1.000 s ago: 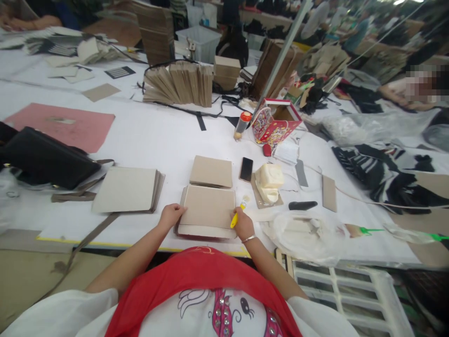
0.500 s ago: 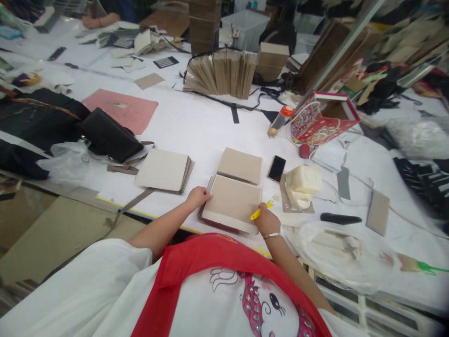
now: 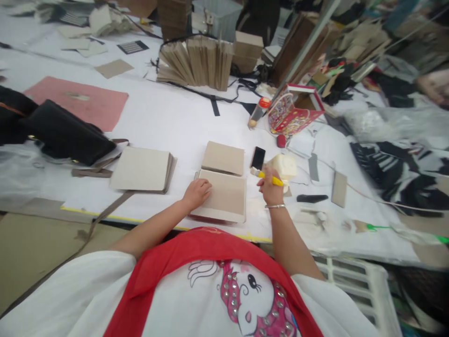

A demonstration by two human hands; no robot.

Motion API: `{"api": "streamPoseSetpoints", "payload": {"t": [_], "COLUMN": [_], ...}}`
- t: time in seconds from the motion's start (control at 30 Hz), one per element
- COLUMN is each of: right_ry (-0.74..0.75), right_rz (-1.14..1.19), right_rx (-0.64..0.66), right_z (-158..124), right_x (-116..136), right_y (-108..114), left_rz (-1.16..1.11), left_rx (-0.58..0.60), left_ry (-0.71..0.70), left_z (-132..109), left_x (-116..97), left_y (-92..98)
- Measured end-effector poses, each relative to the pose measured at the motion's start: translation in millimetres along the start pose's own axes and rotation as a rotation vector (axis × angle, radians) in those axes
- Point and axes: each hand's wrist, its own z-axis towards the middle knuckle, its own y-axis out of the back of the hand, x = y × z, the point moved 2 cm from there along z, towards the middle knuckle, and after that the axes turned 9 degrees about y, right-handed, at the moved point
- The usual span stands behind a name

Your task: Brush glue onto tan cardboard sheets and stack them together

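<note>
My left hand [image 3: 197,193] rests on the left side of a stack of beige boards [image 3: 226,194], fingers lying over the top board. A yellow-handled brush [image 3: 277,181] with pale bristles is gripped in my right hand [image 3: 271,191], its bristle end pointing left. That hand is in front of a cream-coloured tub [image 3: 286,164] and partly hides it. Just behind the stack lies another beige board pile [image 3: 223,158]. To the left is a stack of paler boards [image 3: 140,169].
A phone [image 3: 258,158] lies behind the brush. On the right are a black-handled tool [image 3: 312,198] and a grey-brown strip [image 3: 339,189]. Further back stand a red patterned bag [image 3: 296,112] and a fanned row of boards [image 3: 196,63]. A black bag [image 3: 66,133] lies at left.
My right hand has lifted away from the board stack and moved right to the tub, with the brush turned. My left hand lies further over the top board. The view has shifted right.
</note>
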Motion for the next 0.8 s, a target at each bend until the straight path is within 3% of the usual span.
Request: {"api": "streamPoseSetpoints", "payload": {"t": [0.1,0.2,0.37,0.47,0.6,0.8], "right_ry": [0.016,0.108,0.207,0.454,0.841,0.997], "right_rz": [0.209,0.239,-0.105,-0.358,-0.414,-0.527], "right_rx": [0.008,0.027,0.166,0.322,0.524,0.751], "right_z": [7.2,-2.9,-48.1,-75.5,-91.5,-77.6], "right_x": [5.0,-1.6,-35.3,-53.7,-63.9,-51.8], "right_y": [-10.9,-20.1,-30.2,-41.2,-52.6,-53.5], "left_rz": [-0.059,-0.104,-0.095,-0.093,-0.164,-0.218], "left_rx": [0.026,0.013,-0.100,-0.126,-0.096,-0.076], "left_ry": [-0.084,-0.076,0.136,0.230,0.281,0.338], "left_z": [-2.7,-17.8,-62.5,-82.9,-91.0,-90.1], "left_x": [-7.1,-1.9,23.2,34.5,36.6,32.6], "left_y": [-12.0,-13.8,-11.5,-18.4,-26.5,-24.8]}}
